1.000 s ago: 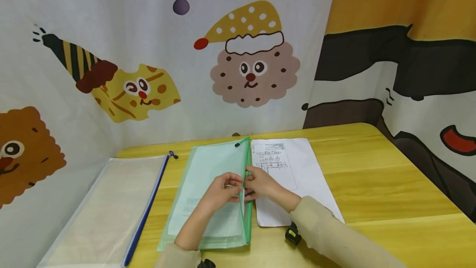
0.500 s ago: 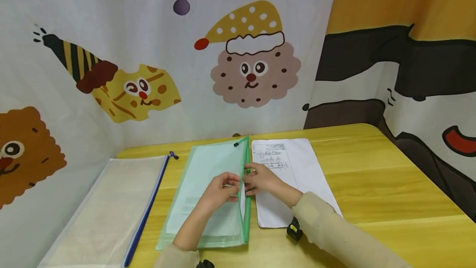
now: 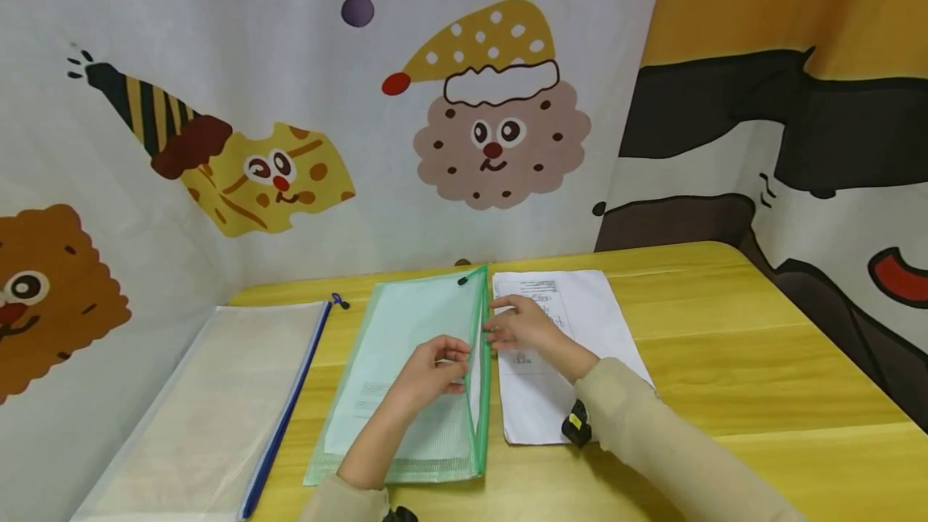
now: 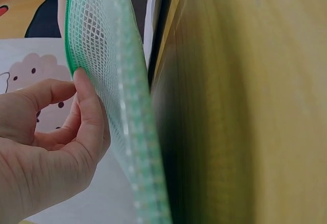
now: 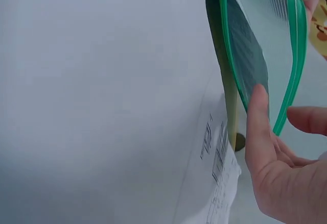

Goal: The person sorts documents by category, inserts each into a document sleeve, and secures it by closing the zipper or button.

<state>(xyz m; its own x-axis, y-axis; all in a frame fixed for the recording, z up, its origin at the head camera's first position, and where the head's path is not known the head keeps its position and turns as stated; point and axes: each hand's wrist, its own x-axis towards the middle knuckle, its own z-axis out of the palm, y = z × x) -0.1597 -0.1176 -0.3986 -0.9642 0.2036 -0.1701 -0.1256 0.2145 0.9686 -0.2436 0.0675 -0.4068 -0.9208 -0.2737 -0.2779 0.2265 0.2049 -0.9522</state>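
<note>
A green mesh zipper pouch (image 3: pixel 399 316) lies on the table with its right side parted and white paper (image 3: pixel 474 385) showing inside. My left hand (image 3: pixel 428 377) pinches the upper edge of that opening between thumb and index finger; in the left wrist view the green zipper edge (image 4: pixel 69 45) meets the fingertips. My right hand (image 3: pixel 525 325) is at the far part of the opening, its fingers extended and thumb apart. In the right wrist view its index finger (image 5: pixel 258 109) touches the lower zipper strip. The black slider (image 3: pixel 464 281) sits at the pouch's far corner.
Printed sheets (image 3: pixel 540 401) lie right of the green pouch, partly under the right hand. A clear pouch with a blue zipper (image 3: pixel 210 401) lies at the left. A cartoon-printed curtain (image 3: pixel 290 87) hangs behind the yellow wooden table (image 3: pixel 754 345).
My right hand has slid away along the opening toward the far end and slightly right, off the left hand's fingers. The opening gapes a little wider. My left hand has stayed nearly in place.
</note>
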